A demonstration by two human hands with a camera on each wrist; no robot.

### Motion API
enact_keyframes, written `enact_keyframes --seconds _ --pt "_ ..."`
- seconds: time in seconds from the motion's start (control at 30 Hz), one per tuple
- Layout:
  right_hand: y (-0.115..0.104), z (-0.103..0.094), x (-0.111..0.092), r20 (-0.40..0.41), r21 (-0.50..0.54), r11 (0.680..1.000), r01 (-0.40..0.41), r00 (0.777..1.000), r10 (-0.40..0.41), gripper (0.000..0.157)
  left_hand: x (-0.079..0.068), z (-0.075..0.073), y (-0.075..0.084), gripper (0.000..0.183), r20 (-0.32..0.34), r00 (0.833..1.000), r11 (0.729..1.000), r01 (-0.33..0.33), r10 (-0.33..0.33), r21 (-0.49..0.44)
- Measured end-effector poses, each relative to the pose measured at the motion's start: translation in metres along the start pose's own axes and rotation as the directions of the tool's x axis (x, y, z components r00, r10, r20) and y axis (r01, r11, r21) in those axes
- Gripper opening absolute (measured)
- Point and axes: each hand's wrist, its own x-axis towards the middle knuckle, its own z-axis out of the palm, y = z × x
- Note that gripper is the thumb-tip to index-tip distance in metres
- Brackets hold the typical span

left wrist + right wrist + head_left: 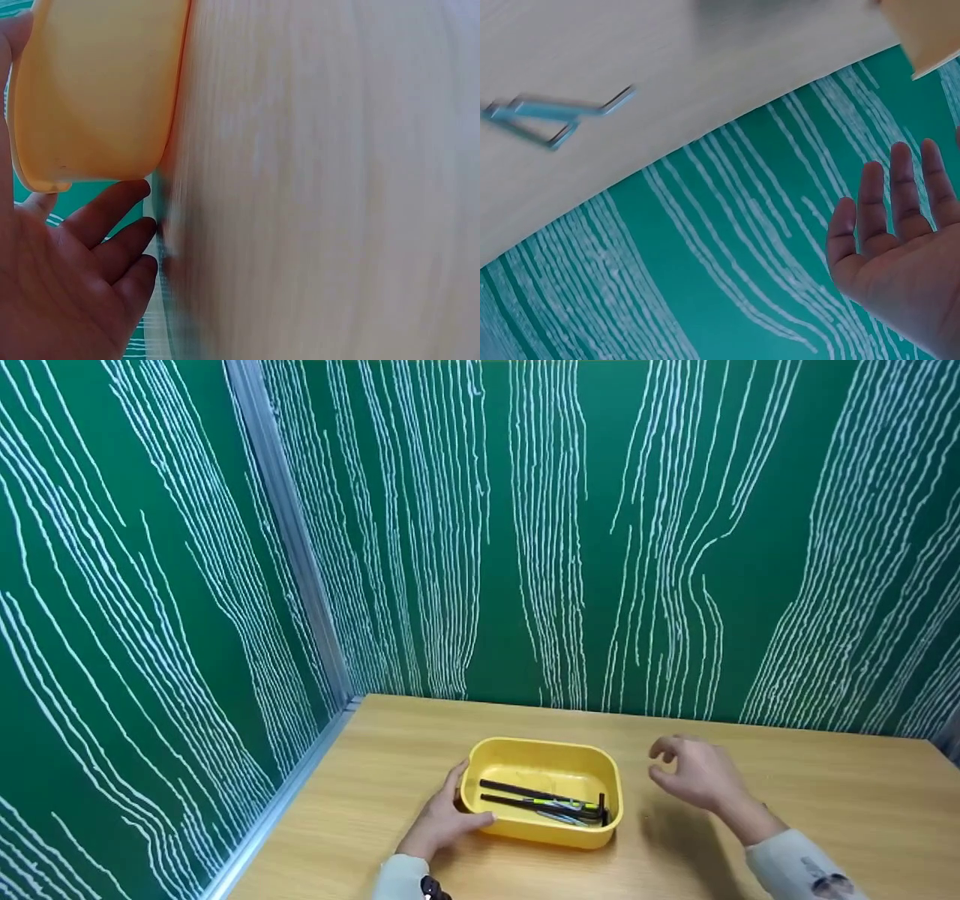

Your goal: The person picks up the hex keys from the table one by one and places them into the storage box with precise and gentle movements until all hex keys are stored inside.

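Note:
A yellow plastic box (540, 834) stands on the wooden table. In it lie long black hex keys (514, 788) with bent ends at the right, along with a small yellow-green piece (541, 801) and thin silvery ones. My left hand (442, 819) grips the box's left end, thumb on the front rim and fingers round the side. The left wrist view shows the box wall (97, 90) close by, the hand's (67, 285) lower fingers loosely bent. To the right of the box, my right hand (699, 771) hovers over the table with loosely curled fingers, holding nothing.
Green walls (499, 660) with white wavy lines rise behind and left of the table (420, 720), joined by a grey corner strip (292, 510). On the tabletop in the right wrist view lies a blurred light-blue tool (547, 111) with metal arms.

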Motion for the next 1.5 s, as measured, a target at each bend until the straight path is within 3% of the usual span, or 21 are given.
enact_keyframes --seconds 0.3,0.5,0.83,1.1,1.5 --pt "0.043 -0.014 -0.009 0.034 -0.129 0.992 0.000 0.999 0.005 0.020 0.000 0.001 0.000 0.103 0.010 1.000 1.000 0.030 -0.030 -0.009" --pt "0.069 -0.009 -0.014 0.119 -0.162 0.985 -0.053 0.990 0.073 0.018 0.001 0.000 -0.001 0.103 0.001 0.999 0.999 0.039 -0.039 -0.008" --pt "0.094 -0.002 -0.023 0.313 -0.123 0.972 -0.201 0.922 0.230 0.026 0.002 0.000 -0.003 0.103 -0.005 0.999 0.999 0.050 -0.050 0.008" --pt "0.108 0.011 -0.028 0.291 -0.172 0.970 -0.169 0.932 0.214 0.011 0.002 0.000 -0.001 0.103 -0.004 0.998 0.998 0.064 -0.064 -0.017" --pt "0.120 0.014 -0.030 0.345 -0.143 0.967 -0.210 0.906 0.247 0.011 0.003 0.000 -0.004 0.102 -0.011 0.998 0.998 0.059 -0.059 0.005"
